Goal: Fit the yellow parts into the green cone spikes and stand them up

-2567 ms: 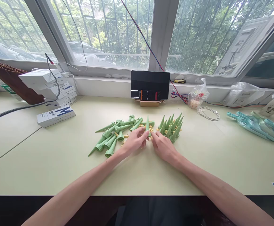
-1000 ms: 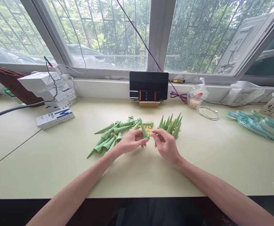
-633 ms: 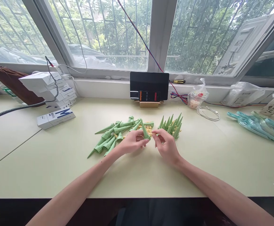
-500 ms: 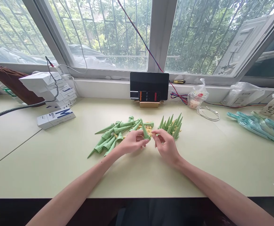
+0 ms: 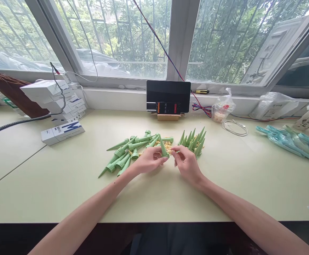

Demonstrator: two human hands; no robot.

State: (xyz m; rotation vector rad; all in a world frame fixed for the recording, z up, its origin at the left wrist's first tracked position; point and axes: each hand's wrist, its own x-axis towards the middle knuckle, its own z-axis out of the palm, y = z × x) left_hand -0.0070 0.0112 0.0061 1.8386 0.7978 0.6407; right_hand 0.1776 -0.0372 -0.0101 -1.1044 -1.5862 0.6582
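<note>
Your table (image 5: 159, 198) bears loose green cones (image 5: 121, 152) at left and upright cones (image 5: 196, 142) at right. Between them, your left hand (image 5: 149, 161) grips a tilted cone (image 5: 162, 146), so that one is in hand. Your right hand (image 5: 187, 164) pinches narrowly beside its base; whether it holds one of the yellow pieces (image 5: 167, 145), I cannot tell.
</note>
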